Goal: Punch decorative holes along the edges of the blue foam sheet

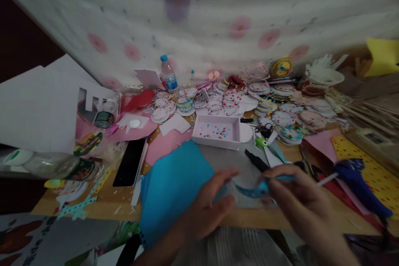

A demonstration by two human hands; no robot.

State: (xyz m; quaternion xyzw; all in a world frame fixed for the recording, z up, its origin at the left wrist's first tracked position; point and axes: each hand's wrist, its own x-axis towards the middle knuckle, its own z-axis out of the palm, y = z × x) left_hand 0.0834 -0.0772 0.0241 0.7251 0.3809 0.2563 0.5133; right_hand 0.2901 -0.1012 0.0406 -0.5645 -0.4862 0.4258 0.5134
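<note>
Evidently both hands are working a small blue paper strip (254, 190) above the near worktop (124, 203) edge: the right hand (293, 193) is pinching one end, the left hand (207, 205) is closing loosely beside the blue sheet (171, 187). Keeping the strip taut should help.

Wooden table (237, 216), cluttered. Centre: white tray (217, 131) w/ confetti. At 12 o'clock of tray: paper discs (224, 99), spreading to 3 o'clock; bottle (168, 74) at 11. At 9: pink paper (165, 143), black phone (130, 162) beyond. At 7: blue sheet (171, 187), overhanging near edge. At 4: yellow dotted sheet (370, 166), blue glue gun (358, 183) on it. Far left: white sheets (37, 108).
</note>
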